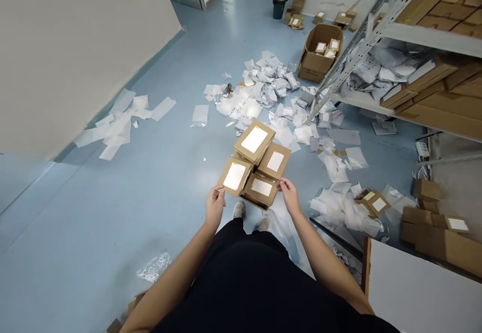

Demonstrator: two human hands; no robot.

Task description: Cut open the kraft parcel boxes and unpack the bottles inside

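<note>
Stacked flat cardboard boxes with white labels stand in front of my feet: a back box (254, 141), a left box (234, 176), a right box (275, 160) and a front box (260, 187). At the left box's outer corner is my left hand (216, 203), its fingers curled together. My right hand (289, 195) is at the right side of the front box, thumb and fingers pinched near its edge. Whether either hand grips cardboard is too small to tell.
Crumpled white paper (267, 79) covers the floor ahead. An open carton (316, 64) holds small boxes. A metal shelf (433, 39) rises at right, above a white tabletop (422, 288). Paper sheets (122, 124) lie by the left wall.
</note>
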